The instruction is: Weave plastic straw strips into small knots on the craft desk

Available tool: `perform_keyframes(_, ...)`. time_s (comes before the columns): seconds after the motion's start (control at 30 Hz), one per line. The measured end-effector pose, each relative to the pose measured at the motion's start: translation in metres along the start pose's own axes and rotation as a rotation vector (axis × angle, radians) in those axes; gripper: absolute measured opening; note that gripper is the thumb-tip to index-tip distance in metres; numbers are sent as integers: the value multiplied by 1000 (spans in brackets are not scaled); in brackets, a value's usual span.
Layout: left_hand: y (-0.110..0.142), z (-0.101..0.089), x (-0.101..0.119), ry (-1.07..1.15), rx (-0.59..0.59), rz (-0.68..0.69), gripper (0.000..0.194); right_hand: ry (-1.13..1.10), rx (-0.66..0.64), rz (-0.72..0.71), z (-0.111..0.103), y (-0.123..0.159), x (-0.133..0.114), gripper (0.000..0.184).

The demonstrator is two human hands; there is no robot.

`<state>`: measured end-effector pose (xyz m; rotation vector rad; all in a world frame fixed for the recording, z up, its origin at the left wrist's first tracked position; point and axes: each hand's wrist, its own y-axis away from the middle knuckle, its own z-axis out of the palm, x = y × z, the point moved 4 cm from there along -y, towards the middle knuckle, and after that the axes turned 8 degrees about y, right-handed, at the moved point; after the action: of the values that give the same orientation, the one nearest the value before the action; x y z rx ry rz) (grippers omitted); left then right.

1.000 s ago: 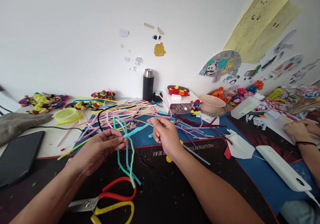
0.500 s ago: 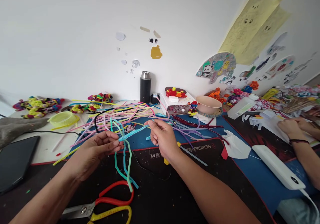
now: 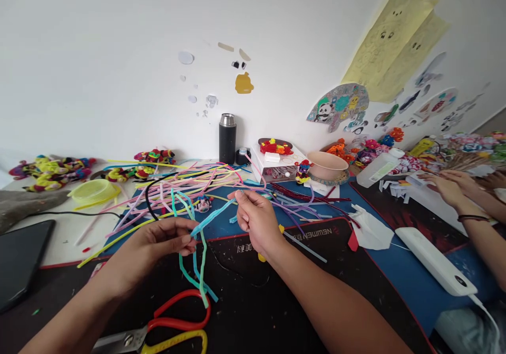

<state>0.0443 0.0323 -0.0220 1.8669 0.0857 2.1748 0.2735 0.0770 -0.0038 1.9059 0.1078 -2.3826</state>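
Between my hands a twisted light-blue pipe cleaner slants up to the right. My left hand pinches its lower left end, and my right hand grips the upper right end with the fingertips. Several teal and pale-green pipe cleaners loop above and hang below my left fingers; whether they are joined to the blue one I cannot make out. Below them on the dark mat lie scissors with one red and one yellow handle.
Loose coloured pipe cleaners are heaped behind my hands. A black flask, a white box and a pinkish bowl stand along the wall. A phone lies left. At right are a white device and another person's hands.
My left hand has dropped slightly, so the blue pipe cleaner slants more steeply. The view has shifted a little. The other person's hands have moved.
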Motion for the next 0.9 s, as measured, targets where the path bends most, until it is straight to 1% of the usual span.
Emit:
perform_keyframes(0.07,0,-4,3,55,47,23,47,-11,-6,0,0,1,-1,50)
perform_keyframes(0.13,1,-5,5,55,64,34,45,-16,-16,1,1,2,-1,50)
perform_keyframes(0.2,1,-3,5,3,23,13,43,-12,-24,1,2,2,0,51)
perform_keyframes(0.27,3,-1,3,-49,-44,-9,43,-4,-24,-11,1,2,0,51)
perform_keyframes(0.37,6,-3,3,-84,-96,-26,42,18,-31,-49,-1,0,-1,48)
perform_keyframes(0.47,11,-4,5,-148,-128,-93,50,43,-69,-39,-1,-1,1,45)
perform_keyframes(0.53,12,-2,11,-167,-106,-95,60,52,-97,-4,1,0,4,44)
perform_keyframes(0.6,12,4,17,-162,-53,-47,68,66,-134,29,4,2,7,43)
perform_keyframes(0.63,12,8,20,-160,-27,-18,68,80,-159,43,6,4,8,43)
perform_keyframes(0.7,11,18,20,-173,-3,-4,61,105,-213,59,11,8,10,43)
perform_keyframes(0.77,10,26,19,-159,11,37,48,127,-259,74,15,12,12,44)
perform_keyframes(0.83,10,34,17,-156,-26,86,37,144,-295,89,19,15,14,46)
perform_keyframes(0.9,9,39,15,-171,-70,121,32,158,-313,91,21,17,17,48)
